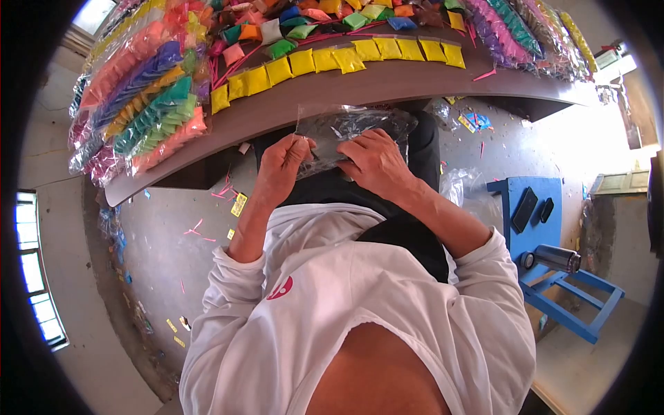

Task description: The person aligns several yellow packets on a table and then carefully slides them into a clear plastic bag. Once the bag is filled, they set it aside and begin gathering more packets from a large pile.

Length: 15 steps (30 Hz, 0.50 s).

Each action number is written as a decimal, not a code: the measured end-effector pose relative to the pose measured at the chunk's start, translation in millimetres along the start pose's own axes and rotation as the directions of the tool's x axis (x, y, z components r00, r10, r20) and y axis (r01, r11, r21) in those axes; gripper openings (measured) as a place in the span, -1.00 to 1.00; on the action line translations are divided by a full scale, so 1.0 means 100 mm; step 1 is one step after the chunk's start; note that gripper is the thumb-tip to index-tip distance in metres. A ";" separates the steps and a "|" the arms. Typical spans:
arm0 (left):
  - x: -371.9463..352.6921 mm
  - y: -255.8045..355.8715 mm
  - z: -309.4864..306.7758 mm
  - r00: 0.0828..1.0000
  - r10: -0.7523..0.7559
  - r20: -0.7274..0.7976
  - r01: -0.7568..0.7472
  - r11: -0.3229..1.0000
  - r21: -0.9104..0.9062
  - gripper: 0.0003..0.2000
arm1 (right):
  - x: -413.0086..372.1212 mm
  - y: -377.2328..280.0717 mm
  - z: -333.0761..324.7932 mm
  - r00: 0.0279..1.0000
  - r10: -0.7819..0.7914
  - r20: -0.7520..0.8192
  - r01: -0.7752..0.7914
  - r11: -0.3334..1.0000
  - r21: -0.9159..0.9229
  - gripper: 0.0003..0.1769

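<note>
Between my hands, over my lap, is a clear plastic bag [346, 124]. My left hand [285, 162] pinches the bag's left side, fingers closed. My right hand [377, 159] grips its lower right part, with the fingers curled in. The bag looks flat and see-through; I cannot make out anything inside it. Just beyond it, a row of small yellow packets [302, 62] lies along the near part of the brown table [332, 90].
Behind the row is a heap of mixed coloured packets [283, 31]. Bagged packets are piled at left [145, 90] and right [515, 31]. A blue stool [529, 228] at my right bears a phone [526, 209] and a bottle [557, 258]. Pink strips litter the floor.
</note>
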<state>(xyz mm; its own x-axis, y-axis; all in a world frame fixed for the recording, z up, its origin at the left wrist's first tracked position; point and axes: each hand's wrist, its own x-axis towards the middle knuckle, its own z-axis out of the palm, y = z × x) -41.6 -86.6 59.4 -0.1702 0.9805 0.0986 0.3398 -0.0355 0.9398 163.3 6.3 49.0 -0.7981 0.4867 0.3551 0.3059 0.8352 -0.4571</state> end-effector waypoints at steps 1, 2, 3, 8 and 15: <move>0.00 -0.03 0.00 1.000 0.006 -0.004 -0.006 1.000 -0.009 -0.70 | -0.01 -0.01 -0.01 1.000 -0.012 -0.010 0.012 1.000 -0.019 -0.72; -0.01 -0.05 0.00 1.000 -0.007 -0.004 0.007 1.000 -0.015 -0.70 | -0.02 -0.03 -0.02 1.000 -0.024 -0.019 0.023 0.999 -0.038 -0.77; -0.02 -0.07 0.00 1.000 -0.019 -0.003 0.019 1.000 -0.021 -0.70 | -0.01 -0.06 -0.05 0.992 -0.086 -0.095 0.082 0.996 -0.040 -0.80; 0.02 -0.08 0.01 0.998 0.009 -0.059 -0.013 0.998 -0.063 -0.68 | -0.04 -0.20 -0.14 0.993 -0.113 0.046 0.100 0.971 0.219 -0.84; 0.04 0.01 0.07 0.997 0.018 -0.072 -0.024 0.997 -0.077 -0.68 | -0.08 -0.43 0.07 0.994 0.040 0.105 -0.062 0.975 0.213 -0.56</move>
<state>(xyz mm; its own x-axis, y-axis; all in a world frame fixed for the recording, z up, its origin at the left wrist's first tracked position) -35.6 -81.0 58.3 -0.2301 0.9632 0.1390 0.2718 -0.0735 0.9595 153.2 -35.5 59.6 -0.8350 0.4905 0.2492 0.2370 0.7295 -0.6416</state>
